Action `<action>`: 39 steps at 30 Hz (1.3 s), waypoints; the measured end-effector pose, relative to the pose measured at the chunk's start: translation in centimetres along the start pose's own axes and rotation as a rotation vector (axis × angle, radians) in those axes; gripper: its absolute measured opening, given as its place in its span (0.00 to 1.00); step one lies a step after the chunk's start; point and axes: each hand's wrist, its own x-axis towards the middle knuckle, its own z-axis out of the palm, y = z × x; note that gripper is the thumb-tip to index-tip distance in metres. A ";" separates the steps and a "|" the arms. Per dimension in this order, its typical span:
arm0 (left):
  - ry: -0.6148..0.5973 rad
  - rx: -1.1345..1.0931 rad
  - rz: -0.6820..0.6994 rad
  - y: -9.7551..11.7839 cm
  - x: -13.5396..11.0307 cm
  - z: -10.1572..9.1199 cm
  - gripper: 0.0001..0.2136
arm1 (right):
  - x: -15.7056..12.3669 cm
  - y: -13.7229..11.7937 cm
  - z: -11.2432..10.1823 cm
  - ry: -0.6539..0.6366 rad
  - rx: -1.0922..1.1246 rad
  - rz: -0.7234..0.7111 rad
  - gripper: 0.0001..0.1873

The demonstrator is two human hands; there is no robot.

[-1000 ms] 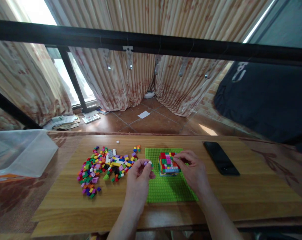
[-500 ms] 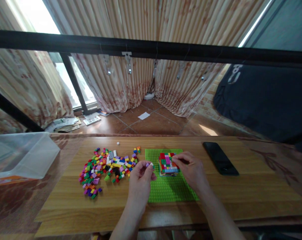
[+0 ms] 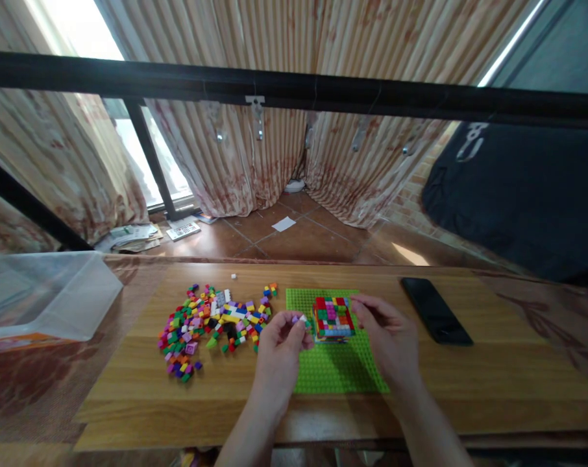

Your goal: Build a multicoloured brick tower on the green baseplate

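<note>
My hands are apart, one on either side of a multicoloured toy-brick block (image 3: 331,318) that sits on a green studded baseplate (image 3: 333,376). My left hand (image 3: 280,353) pinches a few small bricks (image 3: 300,320), lilac and white among them, between thumb and fingers, just left of the block. My right hand (image 3: 394,340) has its thumb and fingertips close together at the block's far right corner; I cannot tell whether they grip a brick or touch the block. Its top shows red, green, pink, white and yellow studs, with a pale blue row along the side nearest me. Beyond and left of my left hand, a pile of loose bricks (image 3: 191,348) spreads over the wooden bench (image 3: 216,408). Right of my right hand lies a black smartphone (image 3: 436,311).
</note>
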 end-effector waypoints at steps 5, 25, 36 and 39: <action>-0.048 -0.002 0.008 0.1 -0.2 0.2 0.11 | -1.8 -0.9 1.6 -0.312 -0.103 -0.123 0.08; -0.075 0.159 0.299 -0.7 -1.0 2.1 0.04 | -3.3 -1.5 3.2 -0.165 0.253 0.198 0.08; 0.092 0.050 0.205 0.6 0.1 -0.2 0.07 | 1.1 0.2 -2.4 0.110 0.227 0.191 0.11; 0.103 0.016 0.154 0.8 0.1 -0.3 0.09 | 0.5 0.7 -1.8 -0.024 0.067 0.162 0.12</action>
